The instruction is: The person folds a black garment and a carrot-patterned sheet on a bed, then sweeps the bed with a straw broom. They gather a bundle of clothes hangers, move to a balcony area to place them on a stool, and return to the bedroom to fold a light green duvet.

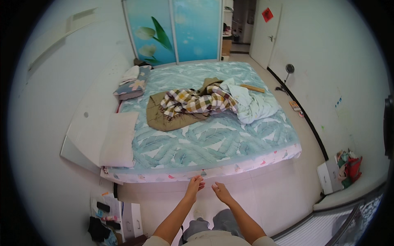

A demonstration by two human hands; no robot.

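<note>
My left hand (195, 187) is held out before me by the near side of a bed, fingers loosely curled and nothing in it. Just to its right, apart from it, my right hand (222, 192) is also free, its fingers bent and the thumb apart. The leaf-patterned bed sheet (197, 150) is nearest to both; whether the left fingertips touch its pale edge I cannot tell. Mid-bed lies a crumpled checked cloth (203, 103) over a brown quilt (166, 121). A bunched pale green blanket (258, 107) adjoins them on the right.
A pale pillow (120, 138) and a floral pillow (132, 87) lie along the headboard (89, 120). Left of me stands a cluttered nightstand (132, 218). A small white cabinet (329, 178) is by the right wall. A mirror on a stand (289, 69) is farther back.
</note>
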